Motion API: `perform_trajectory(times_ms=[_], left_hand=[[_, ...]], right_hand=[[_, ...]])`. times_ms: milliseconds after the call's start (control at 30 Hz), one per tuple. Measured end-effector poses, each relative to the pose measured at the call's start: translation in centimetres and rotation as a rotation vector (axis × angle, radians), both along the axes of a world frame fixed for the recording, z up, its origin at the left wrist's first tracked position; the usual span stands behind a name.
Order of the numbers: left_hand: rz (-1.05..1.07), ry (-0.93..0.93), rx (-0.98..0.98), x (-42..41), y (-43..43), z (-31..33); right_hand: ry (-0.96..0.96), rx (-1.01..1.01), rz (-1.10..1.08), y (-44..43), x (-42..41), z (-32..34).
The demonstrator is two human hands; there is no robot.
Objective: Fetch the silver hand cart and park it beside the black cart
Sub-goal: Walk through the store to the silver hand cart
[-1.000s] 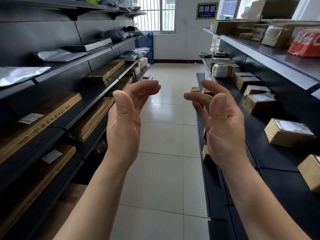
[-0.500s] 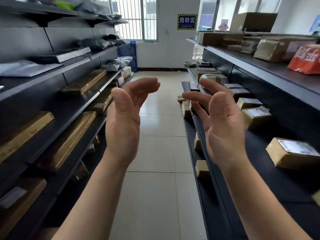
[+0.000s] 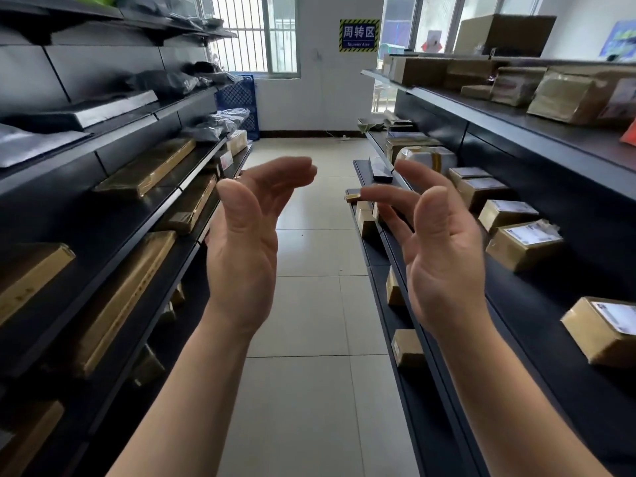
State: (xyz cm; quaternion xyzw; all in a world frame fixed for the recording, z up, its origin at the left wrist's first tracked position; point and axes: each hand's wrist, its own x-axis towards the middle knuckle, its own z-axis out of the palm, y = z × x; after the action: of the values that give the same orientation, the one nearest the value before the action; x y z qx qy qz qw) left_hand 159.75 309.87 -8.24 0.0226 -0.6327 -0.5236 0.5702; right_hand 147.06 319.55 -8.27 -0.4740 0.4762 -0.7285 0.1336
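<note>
Left hand (image 3: 244, 242) and right hand (image 3: 444, 256) are held up in the aisle (image 3: 309, 311), fingers loosely spread, nothing gripped. Neither the silver cart nor the black cart is seen; the aisle is best walked to its far end and searched there. Parcels (image 3: 523, 242) are stacked along the right shelf (image 3: 568, 142), and a blue crate (image 3: 237, 96) is propped by the window (image 3: 254, 32)
</note>
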Motion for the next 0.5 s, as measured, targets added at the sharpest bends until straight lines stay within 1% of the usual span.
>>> perform_trajectory(times_ms=[267, 500], left_hand=[[0.015, -0.023, 0.01, -3.4, -4.0, -0.7], [0.084, -0.031, 0.005, -7.9, -7.6, 0.1]], right_hand=[[-0.009, -0.001, 0.022, -4.6, -3.5, -0.8], [0.01, -0.019, 0.048, -9.0, -8.5, -0.2]])
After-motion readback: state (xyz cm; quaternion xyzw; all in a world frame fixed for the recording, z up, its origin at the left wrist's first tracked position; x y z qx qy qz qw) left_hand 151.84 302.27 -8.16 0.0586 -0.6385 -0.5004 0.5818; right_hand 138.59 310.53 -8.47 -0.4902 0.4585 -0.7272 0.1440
